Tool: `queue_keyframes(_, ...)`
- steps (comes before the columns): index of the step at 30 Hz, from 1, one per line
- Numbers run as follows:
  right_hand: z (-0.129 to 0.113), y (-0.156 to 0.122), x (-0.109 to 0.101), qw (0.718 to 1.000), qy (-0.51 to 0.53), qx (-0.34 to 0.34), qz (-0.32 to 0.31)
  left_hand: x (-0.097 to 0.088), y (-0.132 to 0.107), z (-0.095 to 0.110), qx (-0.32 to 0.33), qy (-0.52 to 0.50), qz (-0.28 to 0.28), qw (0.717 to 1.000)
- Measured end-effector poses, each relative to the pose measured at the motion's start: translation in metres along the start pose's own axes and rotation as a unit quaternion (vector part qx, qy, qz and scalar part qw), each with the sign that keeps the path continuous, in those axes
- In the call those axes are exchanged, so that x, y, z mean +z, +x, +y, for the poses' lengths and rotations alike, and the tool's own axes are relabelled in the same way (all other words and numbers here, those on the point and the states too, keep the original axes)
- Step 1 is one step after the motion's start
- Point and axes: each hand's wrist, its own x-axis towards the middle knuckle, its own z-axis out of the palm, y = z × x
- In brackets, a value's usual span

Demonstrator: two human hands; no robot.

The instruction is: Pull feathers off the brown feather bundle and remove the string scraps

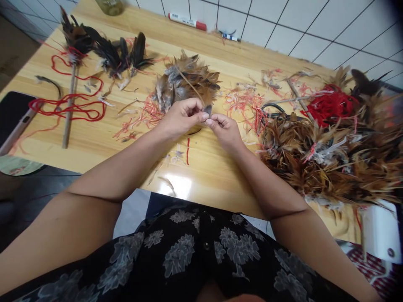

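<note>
My left hand [181, 116] and my right hand [224, 129] meet over the middle of a wooden table [94, 138]. Both are closed in a pinch on the base of a small bunch of brown feathers [189, 82] that fans away from me. The fingertips of the two hands touch at the quills. A short piece of red string [188, 152] lies on the table just below my hands.
A big heap of brown feathers [333, 163] and a ball of red thread [329, 105] fill the right side. At left lie a stick [69, 105] with black feathers [103, 50] tied on, loops of red cord [72, 107] and a phone [14, 113]. A marker [187, 21] rests at the far edge.
</note>
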Motion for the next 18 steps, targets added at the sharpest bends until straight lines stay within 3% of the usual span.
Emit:
queue_keyframes(5, -0.001, 0.000, -0.003, 1.000, -0.013, -0.009, -0.015, 0.003, -0.003, 0.001, -0.010, -0.026, 0.009, 1.000)
queue_keyframes(11, -0.001, -0.002, -0.008, 0.997, -0.051, -0.036, -0.040, 0.010, -0.007, 0.012, -0.051, -0.060, -0.028, 0.996)
queue_keyframes(18, -0.006, -0.004, -0.009, 0.998, -0.039, -0.019, -0.048, 0.008, -0.008, 0.007, -0.047, -0.027, -0.014, 0.998)
